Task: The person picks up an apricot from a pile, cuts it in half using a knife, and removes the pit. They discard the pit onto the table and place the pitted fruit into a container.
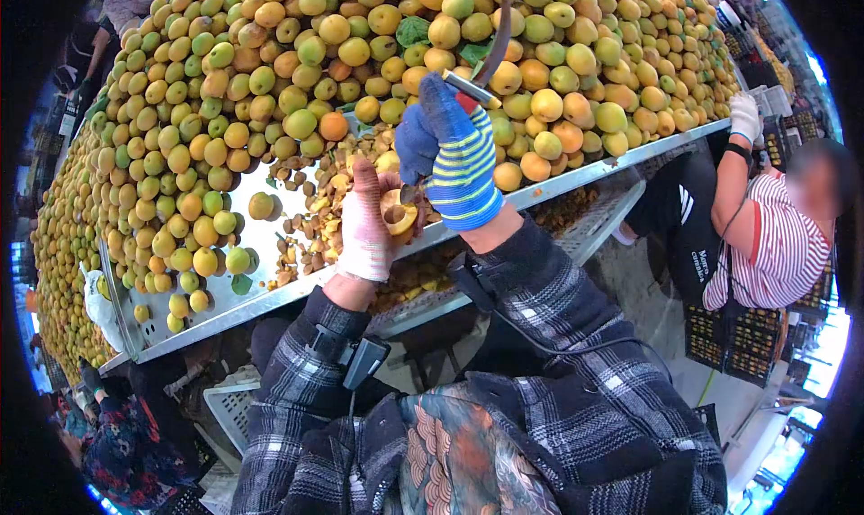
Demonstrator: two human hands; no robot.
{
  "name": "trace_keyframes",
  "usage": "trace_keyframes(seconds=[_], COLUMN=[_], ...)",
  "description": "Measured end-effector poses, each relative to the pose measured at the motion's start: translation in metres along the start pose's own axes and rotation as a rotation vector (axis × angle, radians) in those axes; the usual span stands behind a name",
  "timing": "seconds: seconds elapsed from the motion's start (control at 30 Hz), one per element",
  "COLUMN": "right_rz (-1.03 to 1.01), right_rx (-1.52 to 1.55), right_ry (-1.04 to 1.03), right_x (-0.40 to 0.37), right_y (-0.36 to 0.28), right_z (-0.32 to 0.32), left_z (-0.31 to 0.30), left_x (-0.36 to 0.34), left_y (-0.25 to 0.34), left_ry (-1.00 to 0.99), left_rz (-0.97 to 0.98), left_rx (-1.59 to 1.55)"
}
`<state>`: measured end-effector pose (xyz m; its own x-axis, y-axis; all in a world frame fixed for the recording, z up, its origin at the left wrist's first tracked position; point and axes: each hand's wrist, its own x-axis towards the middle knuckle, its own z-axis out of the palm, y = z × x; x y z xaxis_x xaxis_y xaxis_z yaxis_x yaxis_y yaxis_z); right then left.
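Note:
My left hand [364, 227], in a pale glove with pinkish fingers, is closed around a cut-open apricot [401, 216], whose hollow orange inside faces up. Close beside it, my right hand [454, 159], in a blue and yellow striped glove, grips a curved knife [493, 56]. The dark blade points up and away, over the piled fruit, with a silver bar and a bit of red at its base. Most of the handle is hidden in the fist. Pits and scraps [315, 200] lie on the metal table just past my left hand.
A big heap of yellow-green apricots [360, 47] covers the sloping metal table [252, 303]. Below its front edge sits a grey crate [621, 211] holding fruit pieces. A co-worker in a striped shirt [783, 240] sits at right, near black crates [733, 339]. A white bag [101, 308] lies at left.

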<state>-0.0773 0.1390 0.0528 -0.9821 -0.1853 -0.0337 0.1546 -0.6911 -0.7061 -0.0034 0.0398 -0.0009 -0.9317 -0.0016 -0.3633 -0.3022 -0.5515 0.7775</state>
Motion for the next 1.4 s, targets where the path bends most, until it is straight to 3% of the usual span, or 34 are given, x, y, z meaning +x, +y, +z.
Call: trace_keyframes(seconds=[0.1, 0.23, 0.3, 0.4, 0.5, 0.53, 0.57, 0.63, 0.67, 0.7, 0.77, 0.83, 0.9, 1.07, 1.4], right_rz=[-0.28, -0.152, -0.201, 0.122, 0.139, -0.064, -0.289, -0.872, -0.918, -0.576, -0.344, -0.114, 0.147, 0.316, 0.325], right_rx=[-0.287, -0.285, -0.27, 0.125, 0.002, -0.202, -0.473, -0.891, -0.976, -0.893, -0.535, -0.459, 0.028, 0.149, 0.225], right_ry=[0.051, 0.061, 0.084, -0.002, 0.096, 0.149, 0.07, 0.018, 0.041, 0.017, 0.013, 0.108, 0.229, 0.289, 0.236], right_x=[-0.012, -0.002, 0.002, 0.003, 0.003, 0.006, -0.001, 0.001, 0.004, -0.002, 0.008, 0.012, 0.02, 0.021, 0.016], right_y=[0.003, 0.008, 0.014, 0.009, 0.011, 0.018, 0.02, 0.038, 0.041, 0.033, 0.041, 0.033, 0.029, 0.024, 0.021], right_z=[0.011, -0.003, -0.006, -0.008, -0.002, 0.007, 0.011, 0.005, -0.002, 0.0, -0.012, -0.009, -0.011, -0.012, -0.007], left_z=[0.007, 0.015, 0.008, 0.008, 0.006, 0.002, -0.004, -0.007, -0.006, -0.004, -0.003, 0.003, 0.005, 0.003, -0.002], left_x=[-0.003, -0.007, -0.004, -0.008, 0.002, 0.004, 0.005, 0.007, 0.008, 0.008, 0.009, 0.005, 0.0, 0.002, 0.0], left_y=[0.007, 0.011, 0.008, 0.015, 0.006, 0.003, 0.002, 0.002, 0.0, -0.002, -0.002, 0.004, 0.006, 0.006, 0.009], left_ry=[0.127, 0.224, 0.212, 0.169, 0.271, 0.275, 0.272, 0.273, 0.277, 0.279, 0.31, 0.383, 0.379, 0.353, 0.319], left_rz=[0.01, 0.108, 0.129, 0.139, 0.173, 0.175, 0.229, 0.279, 0.335, 0.39, 0.393, 0.402, 0.301, 0.403, 0.396], left_rx=[0.004, 0.172, 0.168, 0.217, 0.192, 0.19, 0.302, 0.419, 0.43, 0.441, 0.485, 0.578, 0.538, 0.564, 0.567])
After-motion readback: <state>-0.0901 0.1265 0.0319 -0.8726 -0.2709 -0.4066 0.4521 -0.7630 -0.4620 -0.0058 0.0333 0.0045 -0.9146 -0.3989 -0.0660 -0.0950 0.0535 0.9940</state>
